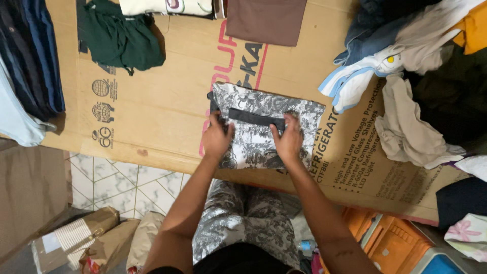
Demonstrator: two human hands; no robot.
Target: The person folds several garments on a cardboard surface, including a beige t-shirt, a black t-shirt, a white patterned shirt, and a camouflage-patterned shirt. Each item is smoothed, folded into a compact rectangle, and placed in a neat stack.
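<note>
both hands press flat on a folded black-and-white patterned cloth [258,129] that lies near the middle of a cardboard sheet [167,116] spread over the desk. the left hand [216,138] rests on the cloth's left part, fingers spread and open, not gripping. the right hand [288,139] lies on its right part, also open and flat, fingertips at a dark band [253,118] that runs across the cloth. the two hands are apart, with the band between them. more of the same patterned fabric hangs off the near edge of the cardboard toward the person's lap.

a dark green garment [122,38] lies at the far left of the cardboard, a brown folded cloth [266,20] at the far edge. a loose pile of clothes [406,76] sits to the right, a beige piece [406,127] trailing from it. striped blue fabric [35,56] lies at the left. orange crates [390,243] stand below on the right, and marble-look floor tiles [116,182] show on the left.
</note>
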